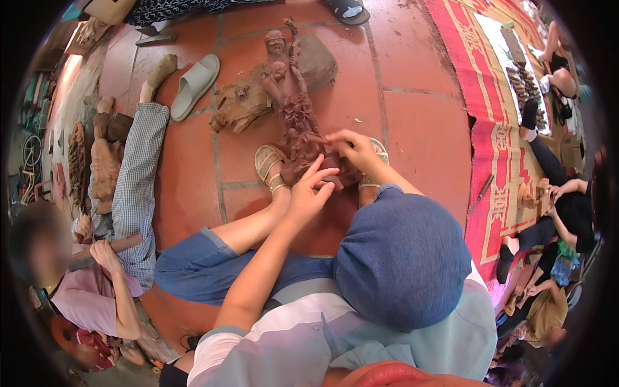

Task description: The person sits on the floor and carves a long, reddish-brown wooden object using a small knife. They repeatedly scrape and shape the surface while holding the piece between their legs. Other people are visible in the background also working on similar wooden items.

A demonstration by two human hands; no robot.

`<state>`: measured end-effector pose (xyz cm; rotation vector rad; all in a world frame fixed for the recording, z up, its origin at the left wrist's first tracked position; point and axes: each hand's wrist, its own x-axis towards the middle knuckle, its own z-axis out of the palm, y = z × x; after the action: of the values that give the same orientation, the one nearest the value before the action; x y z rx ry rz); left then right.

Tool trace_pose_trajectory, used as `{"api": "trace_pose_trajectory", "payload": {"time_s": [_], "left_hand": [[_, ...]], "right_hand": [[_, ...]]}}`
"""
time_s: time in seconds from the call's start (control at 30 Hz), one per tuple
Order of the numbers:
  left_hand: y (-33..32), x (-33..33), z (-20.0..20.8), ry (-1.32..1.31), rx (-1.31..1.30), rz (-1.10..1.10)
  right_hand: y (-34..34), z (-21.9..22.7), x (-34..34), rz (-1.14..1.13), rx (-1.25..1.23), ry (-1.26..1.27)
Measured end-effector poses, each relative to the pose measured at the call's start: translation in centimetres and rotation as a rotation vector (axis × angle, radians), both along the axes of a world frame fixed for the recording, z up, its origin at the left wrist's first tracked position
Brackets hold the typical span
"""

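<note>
A reddish-brown carved wooden statue (296, 106) with several figures lies on the tiled floor in front of me, its top pointing away and its base near my feet. My left hand (311, 192) is at the base, its fingers stretched out and slightly apart, the tips on or close to the wood. Just to the right, my right hand (353, 148) has bent fingers pressed together against the lower carving. Whatever it pinches, if anything, is too small to make out.
Under the statue's upper part are rough wood blocks (242, 106). A grey slipper (195, 87) sits to the left. A person (97, 284) works at the left beside other carvings (106, 161). On the right, a red patterned mat (483, 138) holds a thin tool (485, 189); more people sit beyond.
</note>
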<state>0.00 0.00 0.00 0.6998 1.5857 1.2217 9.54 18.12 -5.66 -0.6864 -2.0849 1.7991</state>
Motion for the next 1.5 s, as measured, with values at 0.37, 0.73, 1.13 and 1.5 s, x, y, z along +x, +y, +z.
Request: {"api": "trace_pose_trajectory", "payload": {"time_s": [0.37, 0.73, 1.13, 1.5], "left_hand": [[-1.5, -4.2, -0.2, -0.098, -0.011, 0.365], [-3.3, -4.9, -1.9, -0.175, -0.05, 0.428], [-4.3, -5.3, -3.7, -0.356, -0.073, 0.524], [-4.4, -6.2, -3.4, -0.405, -0.077, 0.567]], "right_hand": [[2.6, 2.1, -0.5, 0.104, 0.162, 0.104], [4.7, 2.3, 1.0, -0.005, 0.037, 0.022], [5.8, 2.4, 2.6, 0.147, 0.256, -0.022], [9.8, 3.0, 2.8, 0.22, 0.503, -0.168]]}}
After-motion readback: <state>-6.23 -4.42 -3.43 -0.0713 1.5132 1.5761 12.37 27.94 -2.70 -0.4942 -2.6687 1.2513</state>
